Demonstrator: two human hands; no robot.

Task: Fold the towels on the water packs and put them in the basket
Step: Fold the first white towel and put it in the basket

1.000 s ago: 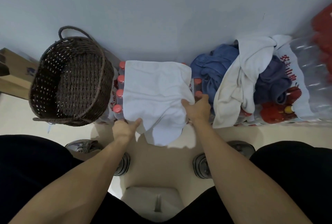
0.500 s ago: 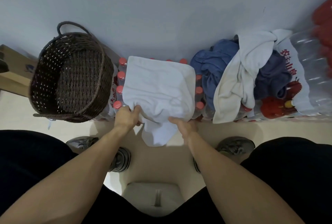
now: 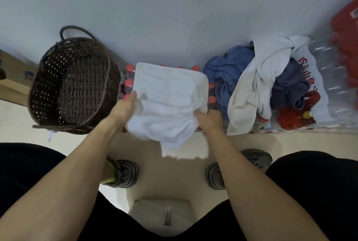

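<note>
A white towel (image 3: 168, 97) lies partly folded on a pack of red-capped water bottles (image 3: 129, 78), its near end hanging over the front. My left hand (image 3: 125, 108) grips the towel's left near edge. My right hand (image 3: 208, 119) grips its right near edge. A dark woven basket (image 3: 73, 84) stands empty to the left. To the right, a heap of blue towels (image 3: 228, 80) and a cream towel (image 3: 255, 86) lies on another water pack (image 3: 317, 93).
A pale wall runs right behind the packs. A cardboard box (image 3: 13, 86) sits left of the basket. Red packaging (image 3: 346, 33) is at the far right. My shoes (image 3: 124, 173) stand on the beige floor below the packs.
Both hands have lifted the towel's near edge up and forward over the pack, so less of it hangs down. The right hand shifted right to the towel's corner.
</note>
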